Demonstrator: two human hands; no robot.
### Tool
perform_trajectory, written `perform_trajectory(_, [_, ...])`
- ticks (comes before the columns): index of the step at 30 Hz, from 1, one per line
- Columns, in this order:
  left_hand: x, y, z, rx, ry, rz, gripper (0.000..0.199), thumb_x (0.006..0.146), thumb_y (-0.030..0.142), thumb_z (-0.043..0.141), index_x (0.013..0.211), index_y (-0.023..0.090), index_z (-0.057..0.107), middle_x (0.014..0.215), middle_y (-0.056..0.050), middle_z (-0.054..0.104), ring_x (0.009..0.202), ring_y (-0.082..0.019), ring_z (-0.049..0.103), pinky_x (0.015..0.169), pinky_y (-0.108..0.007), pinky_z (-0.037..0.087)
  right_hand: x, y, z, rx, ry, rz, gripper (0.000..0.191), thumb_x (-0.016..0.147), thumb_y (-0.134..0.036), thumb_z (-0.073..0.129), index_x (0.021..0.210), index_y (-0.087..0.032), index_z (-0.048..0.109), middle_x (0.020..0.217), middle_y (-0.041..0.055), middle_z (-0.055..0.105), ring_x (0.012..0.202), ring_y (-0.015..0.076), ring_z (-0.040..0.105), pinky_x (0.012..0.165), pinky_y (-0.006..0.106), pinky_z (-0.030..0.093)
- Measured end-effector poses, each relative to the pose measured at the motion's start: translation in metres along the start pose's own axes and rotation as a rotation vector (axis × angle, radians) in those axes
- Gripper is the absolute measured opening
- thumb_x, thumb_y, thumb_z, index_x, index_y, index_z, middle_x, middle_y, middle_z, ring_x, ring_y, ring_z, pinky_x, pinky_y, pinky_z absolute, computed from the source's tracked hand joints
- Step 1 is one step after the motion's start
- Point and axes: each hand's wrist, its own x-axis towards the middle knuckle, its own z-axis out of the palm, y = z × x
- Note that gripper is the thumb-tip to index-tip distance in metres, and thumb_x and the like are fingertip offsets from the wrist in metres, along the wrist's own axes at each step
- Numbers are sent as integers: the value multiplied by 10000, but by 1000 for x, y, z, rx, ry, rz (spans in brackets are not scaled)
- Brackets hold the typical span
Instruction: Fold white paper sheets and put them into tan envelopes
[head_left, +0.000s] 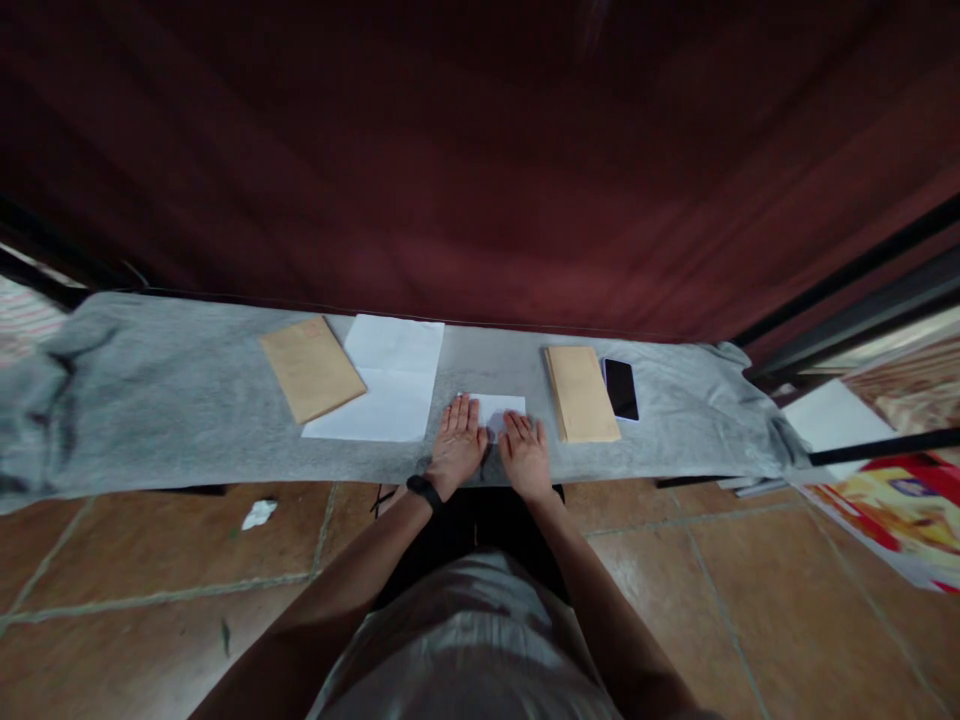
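Note:
A small white piece of paper (501,403), apparently folded, lies on the grey cloth in front of me. My left hand (459,440) rests flat on its left side, fingers stretched forward. On its right side lies my right hand (525,455), palm down with the fingers extended. Both hands cover parts of the paper's edges. To the left are white sheets (397,390) with a crease across them. A brown envelope (311,368) overlaps their left side. Right of my hands sits a stack of brown envelopes (585,395).
A phone (621,390) with a dark screen lies beside the envelope stack. Grey cloth (187,400) covers the narrow table. A dark red panel (480,200) rises behind it. Crumpled white paper (259,514) is on the tiled floor, and a colourful printed package (900,510) stands at the right.

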Motion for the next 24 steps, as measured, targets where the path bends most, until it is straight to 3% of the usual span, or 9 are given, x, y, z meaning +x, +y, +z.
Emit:
perform_trajectory(6, [-1, -1, -3, -2, -26, -6, 632, 975, 311, 358, 1552, 57, 314, 1623, -175, 302, 1529, -286, 225, 1244, -492, 198, 30, -2, 11, -29, -80, -56, 459, 1057, -325, 349, 1471, -195, 499, 1552, 123, 461, 1444, 246, 405, 1198, 494, 250])
perform_trajectory(11, [-2, -6, -4, -1, -34, -30, 671, 984, 378, 362, 1546, 17, 302, 1616, -190, 306, 1527, -286, 228, 1246, -464, 205, 25, 8, 15, -93, -28, -31, 487, 1052, -361, 391, 1497, -177, 464, 1588, 157, 393, 1469, 293, 357, 1181, 510, 261])
perform_trajectory(20, [-8, -10, -7, -17, 3, -46, 656, 990, 356, 355, 1557, 34, 288, 1611, -181, 314, 1525, -277, 236, 1240, -471, 224, 16, 25, 14, -124, 6, 3, 533, 1053, -389, 393, 1534, -161, 402, 1581, 148, 407, 1457, 284, 371, 1182, 489, 263])
perform_trajectory(24, [-12, -12, -11, 1, -6, -54, 644, 992, 348, 359, 1526, -10, 329, 1601, -212, 321, 1516, -293, 261, 1235, -461, 239, 15, 24, 14, -138, -5, 14, 536, 1052, -383, 396, 1539, -159, 392, 1587, 139, 399, 1459, 282, 366, 1189, 486, 251])
